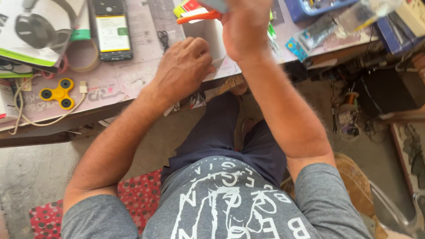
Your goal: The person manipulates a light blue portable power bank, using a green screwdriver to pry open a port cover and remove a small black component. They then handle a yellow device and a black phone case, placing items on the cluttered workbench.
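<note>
Nearest: the person's lap, grey shirt and dark trousers, on a red dotted cushion (137, 192).
Left hand (183, 66): fingers curled, resting at the bench (119, 84) edge, touching the white box (208, 35); whether it grips anything, I cannot tell.
Right hand (245, 26): raised, closed around an orange-handled tool (199, 17) above the box.
Bench, left: yellow spinner (58, 93), white cable (53, 117), tape roll (82, 55).
Farther: phone (111, 31), headphone carton (37, 31), blue tray (310, 6).

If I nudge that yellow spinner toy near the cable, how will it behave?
The yellow spinner lies flat on the table, so it will probably slide or spin, not tip. It looks rigid and light. The white cable beside it may snag it.
</note>
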